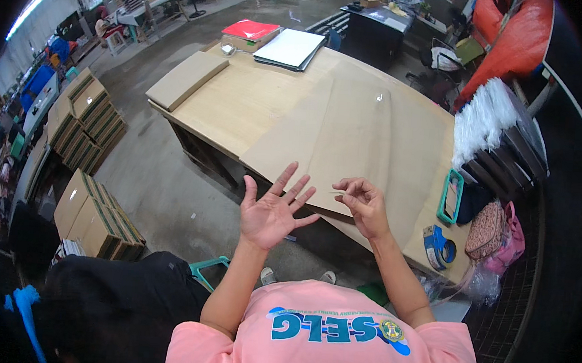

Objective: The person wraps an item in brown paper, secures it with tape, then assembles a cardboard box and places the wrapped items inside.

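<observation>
My left hand is raised with its palm showing and its fingers spread wide; nothing is in it. Beside it, my right hand is closed in a pinch, thumb against fingertips. A small thin pale strip sticks out from that pinch; its exact kind is too small to make out. Both hands are over the near edge of a wooden table. Spread across the table's right half lies a large brown paper sheet, with a sheen on its surface.
A blue tape dispenser and a green tray sit at the table's right. Clear plastic packs stand behind them. At the far edge are a stack of white sheets and a red folder. Cardboard stacks stand on the left floor.
</observation>
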A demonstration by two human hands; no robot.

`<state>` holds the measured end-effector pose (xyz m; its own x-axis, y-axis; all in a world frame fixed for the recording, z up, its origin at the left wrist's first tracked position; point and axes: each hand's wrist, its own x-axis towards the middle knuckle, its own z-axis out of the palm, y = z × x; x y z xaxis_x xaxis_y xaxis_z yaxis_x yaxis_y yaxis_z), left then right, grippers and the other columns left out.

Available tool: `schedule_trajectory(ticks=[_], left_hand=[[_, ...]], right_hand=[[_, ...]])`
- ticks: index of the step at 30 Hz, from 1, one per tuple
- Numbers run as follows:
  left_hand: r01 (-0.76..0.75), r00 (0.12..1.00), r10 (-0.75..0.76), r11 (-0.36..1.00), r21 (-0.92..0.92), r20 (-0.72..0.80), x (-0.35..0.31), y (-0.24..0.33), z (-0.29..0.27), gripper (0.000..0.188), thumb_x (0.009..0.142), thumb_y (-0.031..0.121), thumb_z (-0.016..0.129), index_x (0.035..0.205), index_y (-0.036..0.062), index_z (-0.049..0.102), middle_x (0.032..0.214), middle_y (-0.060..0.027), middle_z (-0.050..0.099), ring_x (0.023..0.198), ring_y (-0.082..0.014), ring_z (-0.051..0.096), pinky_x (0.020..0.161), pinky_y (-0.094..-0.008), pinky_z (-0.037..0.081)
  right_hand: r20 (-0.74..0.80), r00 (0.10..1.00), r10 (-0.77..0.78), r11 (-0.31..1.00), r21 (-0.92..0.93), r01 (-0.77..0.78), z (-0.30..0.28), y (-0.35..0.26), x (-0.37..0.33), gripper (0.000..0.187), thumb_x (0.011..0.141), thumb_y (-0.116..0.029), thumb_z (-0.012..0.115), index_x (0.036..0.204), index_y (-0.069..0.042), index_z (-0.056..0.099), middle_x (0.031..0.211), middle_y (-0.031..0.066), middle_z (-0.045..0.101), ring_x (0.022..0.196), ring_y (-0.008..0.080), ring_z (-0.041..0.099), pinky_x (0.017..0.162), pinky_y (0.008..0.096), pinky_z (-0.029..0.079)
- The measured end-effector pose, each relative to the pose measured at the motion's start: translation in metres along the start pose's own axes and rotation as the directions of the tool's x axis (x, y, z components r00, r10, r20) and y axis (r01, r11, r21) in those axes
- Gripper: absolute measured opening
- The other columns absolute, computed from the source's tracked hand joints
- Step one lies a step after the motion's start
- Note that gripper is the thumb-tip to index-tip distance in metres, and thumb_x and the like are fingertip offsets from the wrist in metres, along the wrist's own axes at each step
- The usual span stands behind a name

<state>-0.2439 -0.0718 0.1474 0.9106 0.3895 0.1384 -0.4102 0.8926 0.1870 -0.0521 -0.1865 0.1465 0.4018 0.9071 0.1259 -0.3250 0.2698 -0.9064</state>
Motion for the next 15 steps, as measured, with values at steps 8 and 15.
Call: schedule_trajectory(ticks=[8, 15], left_hand=[[-0.033, 0.957, 0.148, 0.909, 0.414, -0.249, -0.026, 0.026, -0.031, 0.068, 0.093, 0.058, 0.039, 0.144, 0.0119, 0.035, 0.147, -0.0128, 0.034, 0.135, -0.0278, 0.033, 0.103, -0.0608, 0.032], [0.069, 0.816, 0.365, 0.709, 0.702, -0.448, -0.057, 0.024, -0.06, 0.056, 0.093, 0.046, 0.05, 0.136, 0.0108, 0.045, 0.14, -0.0035, 0.043, 0.124, -0.0237, 0.043, 0.1, -0.0448, 0.033]], right_hand=[[-0.38, 0.915, 0.138, 0.986, 0.14, -0.09, -0.045, 0.018, -0.027, 0.02, 0.081, -0.001, 0.064, 0.1, -0.005, 0.057, 0.091, 0.0074, 0.064, 0.086, 0.0178, 0.063, 0.074, 0.0317, 0.051], [-0.833, 0.549, 0.07, 0.956, -0.101, -0.276, -0.221, 0.029, -0.126, 0.021, 0.082, -0.009, 0.065, 0.102, -0.006, 0.059, 0.087, 0.0043, 0.063, 0.081, 0.0149, 0.062, 0.068, 0.0286, 0.047]])
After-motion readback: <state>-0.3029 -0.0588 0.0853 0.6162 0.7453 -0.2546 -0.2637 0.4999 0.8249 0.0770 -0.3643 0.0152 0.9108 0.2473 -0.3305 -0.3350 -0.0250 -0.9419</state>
